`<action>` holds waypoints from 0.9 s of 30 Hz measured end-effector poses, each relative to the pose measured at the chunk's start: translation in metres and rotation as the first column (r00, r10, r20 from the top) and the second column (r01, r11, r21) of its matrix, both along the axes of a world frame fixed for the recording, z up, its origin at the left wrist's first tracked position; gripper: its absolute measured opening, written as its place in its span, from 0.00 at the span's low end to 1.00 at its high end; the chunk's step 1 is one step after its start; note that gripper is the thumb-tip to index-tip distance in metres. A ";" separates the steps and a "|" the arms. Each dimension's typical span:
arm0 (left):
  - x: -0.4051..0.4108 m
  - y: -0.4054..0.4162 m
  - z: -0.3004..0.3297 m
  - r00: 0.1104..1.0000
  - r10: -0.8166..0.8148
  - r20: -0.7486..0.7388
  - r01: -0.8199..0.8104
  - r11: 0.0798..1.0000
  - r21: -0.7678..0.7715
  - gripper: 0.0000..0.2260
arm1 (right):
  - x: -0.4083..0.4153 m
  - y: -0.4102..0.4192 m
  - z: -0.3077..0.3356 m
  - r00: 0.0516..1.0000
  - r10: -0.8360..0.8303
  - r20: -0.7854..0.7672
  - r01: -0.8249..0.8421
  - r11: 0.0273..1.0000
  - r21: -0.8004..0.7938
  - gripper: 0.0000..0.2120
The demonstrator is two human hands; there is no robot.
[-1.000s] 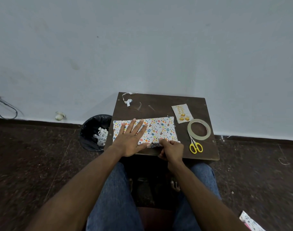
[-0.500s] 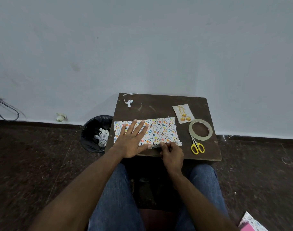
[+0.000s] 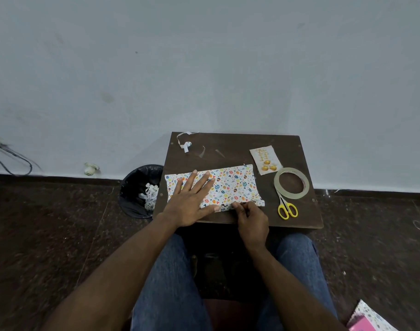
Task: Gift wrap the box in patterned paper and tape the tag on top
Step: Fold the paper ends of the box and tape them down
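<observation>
Against a pale blue-grey wall stands the small dark wooden table (image 3: 228, 144) I am working at, with dark speckled floor around it. On its near half lies the patterned paper (image 3: 230, 182), a long strip printed with coloured eggs and leaves; whether the box is under it I cannot tell, since the paper covers everything there.

My left hand (image 3: 192, 199) lies flat on the left part of the paper, fingers straight and spread, pressing it down. My right hand (image 3: 251, 217) is at the paper's near edge, just right of the left thumb, with its fingers curled and pinching that edge; a small flap sticks out to the right of it.

Right of the paper, near the far right of the table, lies the tag (image 3: 265, 159), a pale card with gold ornaments on it, apart from the paper. Just below it sits a ring of clear tape (image 3: 278, 187), flat on the table. Yellow-handled scissors (image 3: 287, 207) lie beside the tape with their blades reaching under or against the ring.

At the table's far left corner are curled white scraps (image 3: 185, 145). Left of the table on the floor stands a black bin (image 3: 137, 187) holding crumpled paper bits. My jeans-clad legs (image 3: 170, 283) fill the foreground, and another piece of patterned paper shows at the lower right corner.
</observation>
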State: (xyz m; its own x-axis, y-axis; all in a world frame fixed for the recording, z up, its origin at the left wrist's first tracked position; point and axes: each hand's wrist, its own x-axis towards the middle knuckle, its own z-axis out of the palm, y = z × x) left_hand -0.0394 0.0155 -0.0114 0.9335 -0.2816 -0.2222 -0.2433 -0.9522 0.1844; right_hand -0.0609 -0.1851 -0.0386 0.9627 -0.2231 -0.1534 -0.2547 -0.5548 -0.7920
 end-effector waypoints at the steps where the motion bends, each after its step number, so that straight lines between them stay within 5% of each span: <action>1: 0.000 0.000 0.000 1.000 -0.002 0.004 0.002 1.000 -0.003 0.40 | 0.000 -0.002 0.000 1.000 0.015 0.001 -0.015 1.000 -0.021 0.17; 13: 0.001 0.001 -0.002 1.000 0.004 0.003 -0.003 1.000 -0.027 0.45 | 0.003 -0.010 0.002 0.995 0.089 -0.041 -0.092 0.993 -0.068 0.12; 17: 0.000 0.000 -0.001 1.000 0.006 0.000 -0.006 1.000 -0.018 0.45 | -0.010 -0.018 0.007 0.990 0.110 0.089 -0.101 0.989 -0.106 0.06; 19: 0.000 0.000 -0.001 1.000 0.006 0.000 -0.006 1.000 -0.023 0.45 | -0.012 -0.022 0.011 0.968 0.193 0.161 -0.160 0.967 -0.198 0.13; 27: -0.006 -0.007 0.002 0.998 0.063 -0.021 -0.064 0.998 -0.020 0.43 | -0.008 -0.025 0.014 0.926 0.374 -0.055 -0.375 0.891 -0.257 0.28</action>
State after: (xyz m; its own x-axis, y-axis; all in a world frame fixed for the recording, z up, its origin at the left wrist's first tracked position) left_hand -0.0456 0.0083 -0.0095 0.9450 -0.2266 -0.2357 -0.1786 -0.9616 0.2084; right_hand -0.0686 -0.2100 -0.0247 0.9821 0.1214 -0.1440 0.0091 -0.7940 -0.6078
